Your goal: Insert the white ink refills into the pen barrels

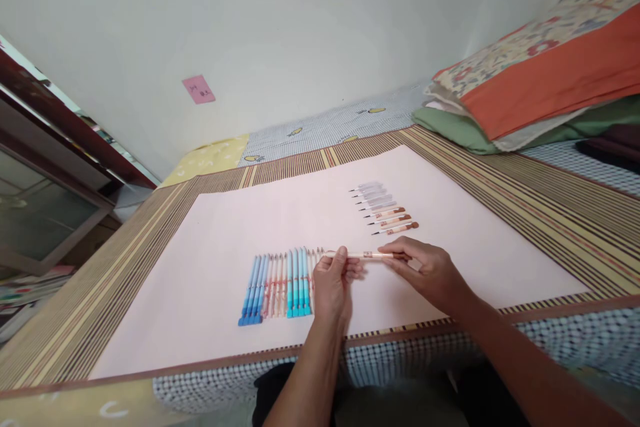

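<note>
A slim cream pen (367, 255) with a brown end lies level between my two hands, above a pale pink sheet. My left hand (333, 280) pinches its left end between thumb and fingers. At the brown end, my right hand (427, 270) has its fingertips closed on it. Beside my left hand lies a row of pens: blue pens (254, 290), pink and white pens (276, 287), turquoise pens (299, 283) and a few paler ones partly hidden by that hand. Beyond my right hand lie grey pens (373, 195) and brown-ended pens (395, 221), points to the left.
The pink sheet (190, 293) lies on a striped mat (150, 247). Folded cloth with an orange band (555, 93) and green cloth (450, 127) are piled at the far right. A pink note (199, 89) is on the wall. Shelving (45, 193) stands at the left.
</note>
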A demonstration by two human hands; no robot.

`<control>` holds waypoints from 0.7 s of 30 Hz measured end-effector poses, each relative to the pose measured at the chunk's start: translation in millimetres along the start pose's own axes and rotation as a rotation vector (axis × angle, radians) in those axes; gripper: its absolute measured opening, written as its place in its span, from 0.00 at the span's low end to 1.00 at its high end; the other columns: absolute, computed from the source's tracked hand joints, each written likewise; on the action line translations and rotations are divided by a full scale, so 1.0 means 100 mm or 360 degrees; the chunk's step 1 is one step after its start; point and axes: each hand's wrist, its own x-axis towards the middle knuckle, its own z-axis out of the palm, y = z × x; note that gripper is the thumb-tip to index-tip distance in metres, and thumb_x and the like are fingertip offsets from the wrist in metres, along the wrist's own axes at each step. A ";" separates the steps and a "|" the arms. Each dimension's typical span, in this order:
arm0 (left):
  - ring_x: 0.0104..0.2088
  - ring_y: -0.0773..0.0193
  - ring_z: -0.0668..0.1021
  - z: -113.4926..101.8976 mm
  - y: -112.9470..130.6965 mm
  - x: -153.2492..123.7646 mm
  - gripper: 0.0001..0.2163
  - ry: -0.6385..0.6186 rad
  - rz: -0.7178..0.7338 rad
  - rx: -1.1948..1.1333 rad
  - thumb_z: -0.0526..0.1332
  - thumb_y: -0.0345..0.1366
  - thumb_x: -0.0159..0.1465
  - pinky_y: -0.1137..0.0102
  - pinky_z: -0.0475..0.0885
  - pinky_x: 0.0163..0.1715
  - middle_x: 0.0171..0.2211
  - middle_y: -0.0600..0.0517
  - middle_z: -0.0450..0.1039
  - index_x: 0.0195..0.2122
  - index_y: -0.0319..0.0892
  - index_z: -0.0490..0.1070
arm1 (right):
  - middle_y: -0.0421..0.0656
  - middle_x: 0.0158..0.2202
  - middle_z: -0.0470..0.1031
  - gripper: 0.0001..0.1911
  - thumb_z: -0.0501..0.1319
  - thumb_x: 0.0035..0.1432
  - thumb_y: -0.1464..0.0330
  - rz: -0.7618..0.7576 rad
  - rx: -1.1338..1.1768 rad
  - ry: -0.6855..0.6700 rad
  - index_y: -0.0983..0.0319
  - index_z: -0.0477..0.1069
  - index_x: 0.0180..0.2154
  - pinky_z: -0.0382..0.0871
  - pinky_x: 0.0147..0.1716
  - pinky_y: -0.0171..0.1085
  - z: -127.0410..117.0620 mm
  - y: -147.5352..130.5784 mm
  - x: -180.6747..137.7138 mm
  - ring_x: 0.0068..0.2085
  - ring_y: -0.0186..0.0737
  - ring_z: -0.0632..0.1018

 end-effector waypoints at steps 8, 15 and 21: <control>0.19 0.69 0.76 -0.06 -0.02 0.04 0.22 -0.0051 -0.0088 0.0037 0.78 0.47 0.43 0.77 0.68 0.18 0.21 0.47 0.77 0.25 0.33 0.73 | 0.44 0.36 0.79 0.08 0.57 0.68 0.66 -0.0250 -0.0083 0.0011 0.59 0.74 0.42 0.72 0.36 0.36 0.11 0.00 -0.06 0.37 0.39 0.79; 0.28 0.71 0.78 -0.12 -0.01 0.03 0.18 -0.0394 -0.0190 -0.0223 0.77 0.31 0.48 0.79 0.70 0.27 0.38 0.42 0.81 0.40 0.34 0.79 | 0.38 0.23 0.70 0.14 0.56 0.66 0.60 0.0268 0.0100 -0.0076 0.59 0.71 0.30 0.65 0.25 0.35 0.05 0.02 -0.05 0.24 0.36 0.71; 0.28 0.72 0.78 -0.13 -0.02 0.05 0.14 -0.0369 -0.0197 -0.0343 0.74 0.27 0.52 0.80 0.71 0.27 0.42 0.40 0.81 0.40 0.33 0.79 | 0.37 0.27 0.71 0.17 0.63 0.61 0.56 0.0449 0.0522 -0.0131 0.59 0.72 0.46 0.69 0.31 0.37 -0.01 0.07 -0.03 0.28 0.36 0.73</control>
